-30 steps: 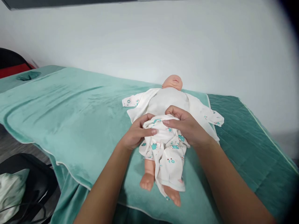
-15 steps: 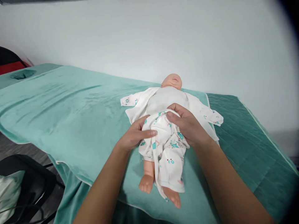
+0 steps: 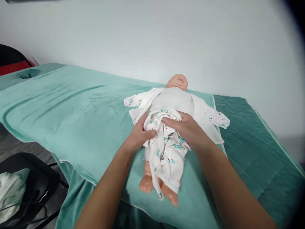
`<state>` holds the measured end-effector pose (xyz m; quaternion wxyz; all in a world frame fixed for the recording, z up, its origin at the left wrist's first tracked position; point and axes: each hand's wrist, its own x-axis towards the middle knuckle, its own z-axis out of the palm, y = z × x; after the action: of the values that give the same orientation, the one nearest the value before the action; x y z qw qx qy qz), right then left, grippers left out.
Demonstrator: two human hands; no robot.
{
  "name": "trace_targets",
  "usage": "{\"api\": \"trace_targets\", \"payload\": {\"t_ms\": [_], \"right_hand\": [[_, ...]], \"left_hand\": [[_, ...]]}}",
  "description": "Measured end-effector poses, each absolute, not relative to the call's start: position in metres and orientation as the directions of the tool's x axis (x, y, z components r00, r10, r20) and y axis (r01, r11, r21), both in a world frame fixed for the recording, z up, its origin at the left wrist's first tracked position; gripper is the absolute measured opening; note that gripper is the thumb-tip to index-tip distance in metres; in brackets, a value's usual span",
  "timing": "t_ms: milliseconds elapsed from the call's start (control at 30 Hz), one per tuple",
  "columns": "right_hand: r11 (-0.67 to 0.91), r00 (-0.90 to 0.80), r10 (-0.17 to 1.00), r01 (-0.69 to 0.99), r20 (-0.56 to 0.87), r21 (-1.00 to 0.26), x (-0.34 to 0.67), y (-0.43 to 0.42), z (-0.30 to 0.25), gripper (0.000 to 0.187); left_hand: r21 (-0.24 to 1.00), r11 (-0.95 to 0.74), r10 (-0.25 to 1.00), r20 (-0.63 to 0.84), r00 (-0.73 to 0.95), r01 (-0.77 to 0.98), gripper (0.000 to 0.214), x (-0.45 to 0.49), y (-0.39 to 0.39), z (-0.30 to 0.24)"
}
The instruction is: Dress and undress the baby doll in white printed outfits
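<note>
A baby doll (image 3: 176, 82) lies on its back on a teal blanket (image 3: 71, 108), head toward the wall. An open white jacket (image 3: 205, 111) with teal print is spread under its grey torso. White printed trousers (image 3: 166, 152) cover its legs, and both bare feet show at the near end. My left hand (image 3: 138, 135) grips the trousers' waistband at the doll's left hip. My right hand (image 3: 188, 128) grips the waistband on the other side, fingers curled over the bunched cloth at the belly.
The blanket covers a padded table (image 3: 257, 143) that runs along a white wall. A black chair (image 3: 30, 184) with a pale cushion (image 3: 11, 190) stands at the lower left, below the table edge. A dark and red object (image 3: 11, 65) sits at the far left.
Both hands have drawn the trousers' waistband higher up the doll's torso, toward the head. The trouser legs have slid up and the feet show more.
</note>
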<state>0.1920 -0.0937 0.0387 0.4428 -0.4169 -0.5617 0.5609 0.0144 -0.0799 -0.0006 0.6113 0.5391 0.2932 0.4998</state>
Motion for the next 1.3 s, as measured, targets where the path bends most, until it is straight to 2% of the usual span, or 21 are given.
{"api": "trace_targets", "payload": {"t_ms": [67, 133, 333, 467, 633, 700, 833, 933, 1000, 1133, 1300], "right_hand": [[0.032, -0.202, 0.978, -0.076, 0.047, -0.997, 0.191, -0.092, 0.037, 0.035], [0.038, -0.187, 0.981, -0.113, 0.059, -0.993, 0.191, -0.091, 0.037, 0.035], [-0.02, -0.31, 0.949, -0.225, 0.052, -0.974, 0.199, -0.089, 0.037, 0.03], [-0.017, -0.414, 0.91, -0.13, 0.038, -0.991, 0.201, -0.089, 0.042, 0.033], [0.149, -0.583, 0.81, 0.099, 0.064, -0.984, 0.195, -0.092, 0.05, 0.04], [0.138, -0.574, 0.818, 0.138, 0.034, -0.981, 0.194, -0.094, 0.049, 0.036], [0.038, -0.431, 0.902, 0.002, 0.034, -0.999, 0.192, -0.096, 0.042, 0.037], [0.011, -0.286, 0.957, -0.156, 0.056, -0.988, 0.19, -0.094, 0.037, 0.036], [0.002, -0.222, 0.974, -0.217, 0.051, -0.976, 0.19, -0.093, 0.035, 0.035], [-0.012, -0.204, 0.978, -0.286, 0.049, -0.958, 0.191, -0.09, 0.032, 0.034], [-0.028, -0.323, 0.942, -0.337, 0.087, -0.941, 0.196, -0.088, 0.032, 0.033]], "left_hand": [[0.964, -0.078, 0.894, 0.181, 0.41, -0.256, 0.078, 0.013, -0.08, 0.002], [0.97, -0.044, 0.894, 0.146, 0.424, -0.24, 0.069, 0.013, -0.081, 0.004], [0.898, -0.016, 0.969, 0.123, 0.216, -0.439, 0.037, 0.02, -0.083, -0.002], [0.879, -0.043, 0.987, 0.11, 0.114, -0.475, 0.031, 0.022, -0.082, -0.004], [0.873, -0.038, 0.989, 0.103, 0.108, -0.486, 0.03, 0.022, -0.079, -0.004], [0.885, -0.048, 0.987, 0.113, 0.113, -0.464, 0.03, 0.023, -0.079, -0.006], [0.908, -0.088, 0.974, 0.165, 0.157, -0.409, 0.042, 0.022, -0.081, -0.008], [0.908, -0.092, 0.923, 0.232, 0.308, -0.409, 0.066, 0.018, -0.081, -0.008], [0.926, -0.056, 0.892, 0.214, 0.397, -0.374, 0.077, 0.015, -0.081, -0.006], [0.928, 0.013, 0.909, 0.145, 0.392, -0.372, 0.063, 0.014, -0.082, -0.003], [0.879, 0.036, 0.941, 0.13, 0.312, -0.476, 0.042, 0.016, -0.08, -0.003]]}}
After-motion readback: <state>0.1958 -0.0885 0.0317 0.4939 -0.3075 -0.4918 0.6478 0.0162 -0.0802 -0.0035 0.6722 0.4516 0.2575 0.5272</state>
